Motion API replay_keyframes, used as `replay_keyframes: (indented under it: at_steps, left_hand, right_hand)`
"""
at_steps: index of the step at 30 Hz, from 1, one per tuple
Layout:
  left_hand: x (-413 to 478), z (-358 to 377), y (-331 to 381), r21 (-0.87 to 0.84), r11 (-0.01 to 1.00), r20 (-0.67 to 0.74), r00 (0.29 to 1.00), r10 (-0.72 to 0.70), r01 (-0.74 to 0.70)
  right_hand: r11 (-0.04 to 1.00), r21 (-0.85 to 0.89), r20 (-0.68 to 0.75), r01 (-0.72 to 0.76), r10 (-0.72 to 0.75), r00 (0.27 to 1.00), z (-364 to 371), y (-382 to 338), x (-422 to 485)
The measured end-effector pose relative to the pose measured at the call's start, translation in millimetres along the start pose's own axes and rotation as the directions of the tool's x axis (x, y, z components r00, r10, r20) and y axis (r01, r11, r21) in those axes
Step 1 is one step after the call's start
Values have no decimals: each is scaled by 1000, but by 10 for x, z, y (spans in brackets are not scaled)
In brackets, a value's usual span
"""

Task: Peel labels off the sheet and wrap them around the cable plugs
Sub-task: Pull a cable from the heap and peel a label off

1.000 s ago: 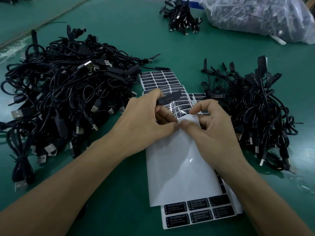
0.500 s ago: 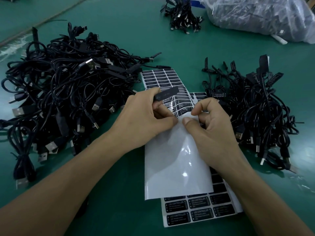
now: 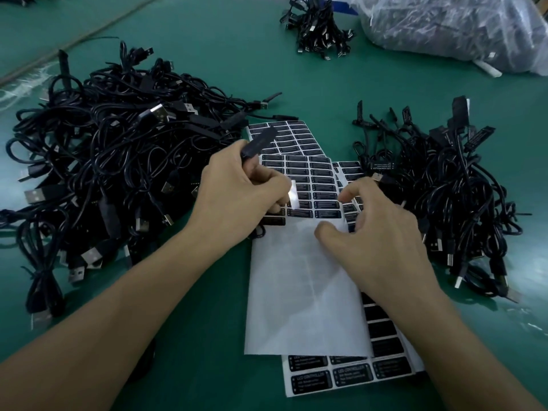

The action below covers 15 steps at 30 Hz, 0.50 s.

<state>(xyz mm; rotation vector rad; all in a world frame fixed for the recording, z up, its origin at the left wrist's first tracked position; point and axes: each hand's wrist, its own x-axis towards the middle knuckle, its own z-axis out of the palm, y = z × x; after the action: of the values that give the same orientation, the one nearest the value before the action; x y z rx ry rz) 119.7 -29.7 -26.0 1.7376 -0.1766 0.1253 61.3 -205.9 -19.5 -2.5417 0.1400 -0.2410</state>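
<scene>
Left hand (image 3: 237, 191) grips black plug (image 3: 259, 142) and pinches lifted label (image 3: 292, 193); right hand (image 3: 382, 232) loose, grasping nothing, thumb on label sheet (image 3: 308, 292) at centre. Cable pile (image 3: 103, 173) at 9 o'clock. Best: line label square on plug, then wrap tight, no creases.

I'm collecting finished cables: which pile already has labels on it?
The right pile, beside the right hand: black labels stick up from its cables. The big left pile shows bare plugs only. The far bundle is too small to tell.
</scene>
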Motion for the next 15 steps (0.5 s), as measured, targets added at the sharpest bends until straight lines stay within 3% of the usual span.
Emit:
replay_keyframes:
  at_steps: [2, 7, 15]
  left_hand:
    - [-16, 22, 21, 7, 1000, 29, 999, 21, -21]
    - [-68, 62, 81, 47, 997, 81, 995, 54, -58]
    - [-134, 166, 125, 118, 992, 61, 998, 34, -41]
  right_hand:
    - [991, -119, -45, 57, -62, 997, 6, -20, -4]
    - [969, 21, -223, 245, -234, 946, 84, -127, -9]
    - [969, 25, -225, 246, -235, 946, 163, -109, 34]
